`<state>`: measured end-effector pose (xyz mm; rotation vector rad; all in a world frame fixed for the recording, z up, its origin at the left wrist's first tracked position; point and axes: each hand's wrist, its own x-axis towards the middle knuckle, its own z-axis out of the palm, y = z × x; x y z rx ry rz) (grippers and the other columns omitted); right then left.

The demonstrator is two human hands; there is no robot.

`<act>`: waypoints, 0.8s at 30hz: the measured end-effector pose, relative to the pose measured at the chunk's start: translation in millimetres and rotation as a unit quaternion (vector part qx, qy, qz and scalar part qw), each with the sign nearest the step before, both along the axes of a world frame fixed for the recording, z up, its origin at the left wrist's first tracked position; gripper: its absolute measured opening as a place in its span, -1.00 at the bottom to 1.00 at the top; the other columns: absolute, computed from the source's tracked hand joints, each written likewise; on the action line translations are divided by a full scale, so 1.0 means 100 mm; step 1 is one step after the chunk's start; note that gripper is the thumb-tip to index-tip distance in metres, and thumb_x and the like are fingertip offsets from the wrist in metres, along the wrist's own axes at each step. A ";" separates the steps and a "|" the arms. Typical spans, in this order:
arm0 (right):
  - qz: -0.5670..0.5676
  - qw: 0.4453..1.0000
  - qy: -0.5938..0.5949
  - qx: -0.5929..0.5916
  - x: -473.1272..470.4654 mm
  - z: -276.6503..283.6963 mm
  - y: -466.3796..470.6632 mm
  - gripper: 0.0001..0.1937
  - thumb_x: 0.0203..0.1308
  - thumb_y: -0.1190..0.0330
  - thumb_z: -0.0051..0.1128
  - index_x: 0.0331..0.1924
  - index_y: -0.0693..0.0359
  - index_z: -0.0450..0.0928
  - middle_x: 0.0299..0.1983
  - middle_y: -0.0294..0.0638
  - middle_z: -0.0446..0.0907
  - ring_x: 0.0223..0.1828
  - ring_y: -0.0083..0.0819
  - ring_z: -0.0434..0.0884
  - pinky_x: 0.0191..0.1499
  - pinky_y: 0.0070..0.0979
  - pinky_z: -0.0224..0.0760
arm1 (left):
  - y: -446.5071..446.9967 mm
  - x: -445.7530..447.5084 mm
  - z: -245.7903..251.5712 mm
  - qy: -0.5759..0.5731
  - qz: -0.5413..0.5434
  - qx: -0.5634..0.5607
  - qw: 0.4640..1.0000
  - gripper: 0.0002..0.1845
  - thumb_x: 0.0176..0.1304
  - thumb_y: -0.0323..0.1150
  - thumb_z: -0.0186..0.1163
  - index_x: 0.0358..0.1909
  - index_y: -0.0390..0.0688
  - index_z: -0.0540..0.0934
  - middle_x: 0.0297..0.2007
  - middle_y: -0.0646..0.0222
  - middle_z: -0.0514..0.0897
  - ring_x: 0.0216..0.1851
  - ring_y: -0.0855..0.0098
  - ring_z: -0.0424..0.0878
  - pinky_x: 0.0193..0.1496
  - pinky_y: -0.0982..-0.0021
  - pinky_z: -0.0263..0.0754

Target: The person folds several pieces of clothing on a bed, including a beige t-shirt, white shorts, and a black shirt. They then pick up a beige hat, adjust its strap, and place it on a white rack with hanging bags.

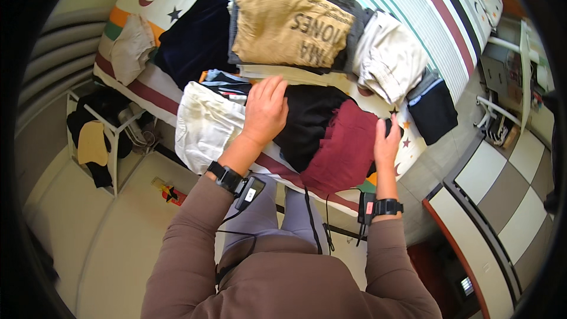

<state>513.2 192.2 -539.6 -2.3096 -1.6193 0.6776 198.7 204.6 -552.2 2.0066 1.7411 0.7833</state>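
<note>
A maroon cloth garment (343, 153) lies partly over a black garment (305, 110) at the near edge of the bed. My left hand (267, 108) is stretched out palm down over the black garment's left end, close to a white garment (206, 122); its underside is hidden. At the right edge of the maroon cloth is my right hand (386, 139), thumb and fingers apart, with black fabric showing between them. Farther back, a tan garment with printed letters (292, 22) tops a stack of folded dark clothes (359, 4).
On the bed (443, 0) also lie a dark navy garment (199, 35), a cream garment (392, 53), a folded black piece (432, 110) and a beige cloth (133, 48). A white-framed rack (116, 159) stands at left, a checkered cabinet (500, 199) at right. Cables (310, 217) hang before me.
</note>
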 end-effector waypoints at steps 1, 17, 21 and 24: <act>-0.021 0.999 0.006 -0.026 0.04 -0.04 -0.22 -0.36 0.16 0.06 0.07 0.20 0.37 0.23 0.19 0.12 0.28 0.24 -0.03 0.22 0.28 -0.24 0.02 | -0.12 0.05 -0.06 -0.030 -0.011 -0.069 0.997 -0.57 -0.03 -0.47 0.18 -0.04 -0.28 0.44 0.00 0.14 0.47 0.05 0.10 0.40 0.12 0.20 0.26; -0.299 0.752 0.562 -0.173 0.75 -0.19 -1.63 -0.23 0.12 -0.03 0.13 0.25 0.38 0.17 0.21 -0.10 0.31 0.19 -0.36 0.34 0.22 -0.45 0.17 | -1.54 1.89 -0.06 -0.118 -0.095 -0.115 0.982 -0.82 -0.26 -0.39 0.28 -0.58 -0.21 0.49 -0.27 0.27 0.51 -0.15 0.16 0.43 -0.11 0.18 0.28; -0.253 0.694 0.663 -0.121 1.44 0.18 -2.11 -0.39 0.22 0.09 0.05 0.21 0.34 0.23 0.16 -0.12 0.37 0.13 -0.34 0.41 0.18 -0.41 0.27 | -1.82 2.61 0.50 -0.285 -0.188 -0.114 0.933 -0.75 -0.22 -0.36 0.39 -0.53 -0.17 0.49 -0.19 0.19 0.46 -0.10 0.10 0.38 -0.02 0.20 0.26; -0.325 0.663 0.670 -0.076 2.04 0.57 -2.56 -0.47 0.22 0.14 0.02 0.15 0.34 0.31 0.08 -0.12 0.45 0.04 -0.33 0.49 0.13 -0.35 0.35 | -1.91 3.08 0.90 -0.414 -0.299 -0.151 0.846 -0.77 -0.07 -0.33 0.35 -0.54 -0.19 0.48 -0.13 0.22 0.45 -0.06 0.13 0.34 0.06 0.24 0.19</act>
